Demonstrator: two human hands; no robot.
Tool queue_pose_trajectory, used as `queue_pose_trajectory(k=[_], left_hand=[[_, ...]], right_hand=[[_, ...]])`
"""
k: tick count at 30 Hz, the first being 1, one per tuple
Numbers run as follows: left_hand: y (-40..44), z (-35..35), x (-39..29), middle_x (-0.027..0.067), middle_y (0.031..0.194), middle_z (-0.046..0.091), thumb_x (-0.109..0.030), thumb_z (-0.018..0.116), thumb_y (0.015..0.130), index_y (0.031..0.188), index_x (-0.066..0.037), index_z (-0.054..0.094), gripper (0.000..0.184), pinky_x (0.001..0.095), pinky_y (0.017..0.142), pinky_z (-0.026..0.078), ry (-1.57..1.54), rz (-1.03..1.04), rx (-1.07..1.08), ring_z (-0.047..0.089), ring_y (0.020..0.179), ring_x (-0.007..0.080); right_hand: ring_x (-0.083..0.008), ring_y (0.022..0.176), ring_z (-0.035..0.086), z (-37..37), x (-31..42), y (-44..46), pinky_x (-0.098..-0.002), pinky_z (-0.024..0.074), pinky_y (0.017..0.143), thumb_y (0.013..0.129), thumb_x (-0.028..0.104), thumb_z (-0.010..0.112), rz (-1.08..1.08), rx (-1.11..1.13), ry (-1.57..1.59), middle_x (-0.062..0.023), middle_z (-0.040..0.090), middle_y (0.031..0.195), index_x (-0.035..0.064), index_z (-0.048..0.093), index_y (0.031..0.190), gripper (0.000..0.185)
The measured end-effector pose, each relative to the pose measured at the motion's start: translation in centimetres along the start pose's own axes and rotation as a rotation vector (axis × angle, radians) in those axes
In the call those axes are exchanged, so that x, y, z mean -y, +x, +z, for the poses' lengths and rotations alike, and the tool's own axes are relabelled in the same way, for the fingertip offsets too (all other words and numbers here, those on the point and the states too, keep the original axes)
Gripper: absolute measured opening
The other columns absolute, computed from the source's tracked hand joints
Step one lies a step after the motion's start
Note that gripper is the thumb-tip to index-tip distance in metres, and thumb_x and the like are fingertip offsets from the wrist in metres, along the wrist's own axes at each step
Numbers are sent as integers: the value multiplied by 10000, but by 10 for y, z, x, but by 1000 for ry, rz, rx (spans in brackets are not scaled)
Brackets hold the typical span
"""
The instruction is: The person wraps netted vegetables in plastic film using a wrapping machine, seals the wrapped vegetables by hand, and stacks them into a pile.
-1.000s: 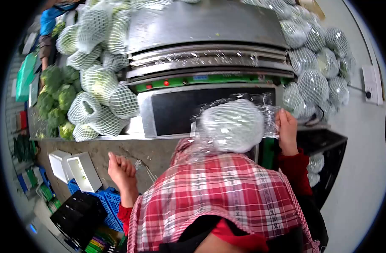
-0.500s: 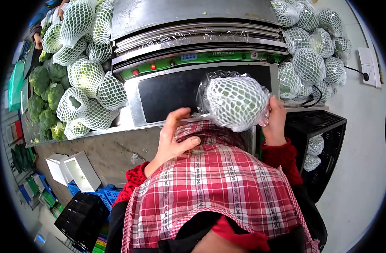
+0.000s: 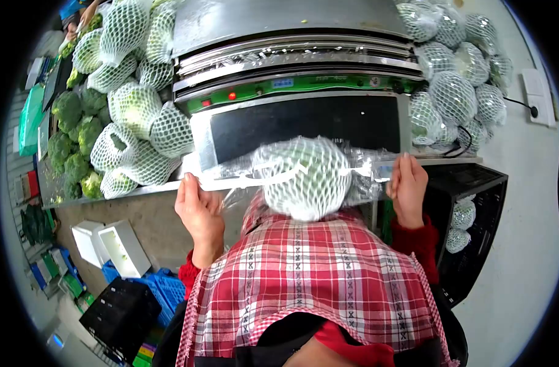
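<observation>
Holding clear film [image 3: 365, 176] round netted veg [image 3: 307, 183] (blurry, can't say if broccoli or cabbage) by near edge of black plate [image 3: 304, 122]: L hand [image 3: 201, 214] & R hand [image 3: 408, 192] each pinch a film end, veg betw. Best pull evenly, w/ veg centred.

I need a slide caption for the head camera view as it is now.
Left hand and right hand hold clear film out to either side of a net-covered green vegetable.
</observation>
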State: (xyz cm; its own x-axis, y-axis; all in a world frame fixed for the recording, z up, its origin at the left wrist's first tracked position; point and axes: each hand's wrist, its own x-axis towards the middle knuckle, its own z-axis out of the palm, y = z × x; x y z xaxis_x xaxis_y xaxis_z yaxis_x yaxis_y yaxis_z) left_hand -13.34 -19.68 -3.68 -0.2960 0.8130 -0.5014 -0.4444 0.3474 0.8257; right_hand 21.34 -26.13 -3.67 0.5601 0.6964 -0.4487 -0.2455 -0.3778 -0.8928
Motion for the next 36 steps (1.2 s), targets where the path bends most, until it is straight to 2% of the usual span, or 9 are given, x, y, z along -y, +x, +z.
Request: queue_pose_trajectory(k=[5,7,12,15,20,24,27,31,36], left_hand=[[22,-60,61,-36,566,495,-158,578,901,761,-66,591,168,268,396,343,668,-471,48,428,452,90],[34,-44,126,59,819,694,-252,555,914,977,-3,667,280,344,680,501,1242,-154,473,629,720,199],[6,-26,184,22,1042,634,-293,308,1022,1177,-29,577,407,307,874,489,299,-520,438,602,919,170],[4,11,150,40,953,633,-209,476,922,1040,-40,622,253,298,784,482,323,-231,726,598,855,170],[1,145,21,192,1155,577,-345,734,733,1015,-58,668,408,457,762,450,535,1474,846,576,942,336],[-12,158,-57,201,1084,638,-438,596,830,990,-28,682,449,418,828,472,516,1339,1491,623,966,343],[-27,163,-84,234,1267,549,-411,774,745,1370,22,417,840,459,1046,357,486,323,1971,519,1178,410],[-12,130,-60,142,1167,596,-256,847,656,1314,57,431,839,318,963,418,757,227,1369,559,1092,194],[5,161,-13,118,1078,611,-140,636,851,1282,48,443,508,291,863,465,605,185,988,582,954,164]], right_hand=[[-93,407,464,-34,-101,6,-267,356,375,981,309,504,22,151,-496,-5,473,493,55,561,704,379],[-138,477,538,-33,-171,17,-314,419,428,961,299,536,-109,360,-710,-41,545,559,56,599,683,374],[-147,621,570,81,-126,-6,-319,476,567,895,171,554,522,313,-94,-79,571,704,50,585,730,208],[-128,648,558,109,-95,-13,-286,472,605,883,156,556,588,676,604,-60,548,726,56,562,766,155],[-150,809,525,109,-38,-5,-307,424,738,899,229,536,370,941,824,-69,540,871,49,528,913,181],[-177,961,496,99,-25,-6,-340,377,859,920,307,515,203,941,624,-84,539,1008,40,502,1048,297],[-198,1076,474,85,-27,-3,-364,342,950,935,366,499,241,943,587,-96,538,1111,33,483,1150,396],[-225,1228,445,59,-17,12,-396,296,1071,956,444,478,431,890,804,-111,537,1248,24,457,1285,534],[-266,1144,523,53,26,33,-374,438,971,711,543,751,-162,509,299,-142,539,1239,-23,450,1296,867]])
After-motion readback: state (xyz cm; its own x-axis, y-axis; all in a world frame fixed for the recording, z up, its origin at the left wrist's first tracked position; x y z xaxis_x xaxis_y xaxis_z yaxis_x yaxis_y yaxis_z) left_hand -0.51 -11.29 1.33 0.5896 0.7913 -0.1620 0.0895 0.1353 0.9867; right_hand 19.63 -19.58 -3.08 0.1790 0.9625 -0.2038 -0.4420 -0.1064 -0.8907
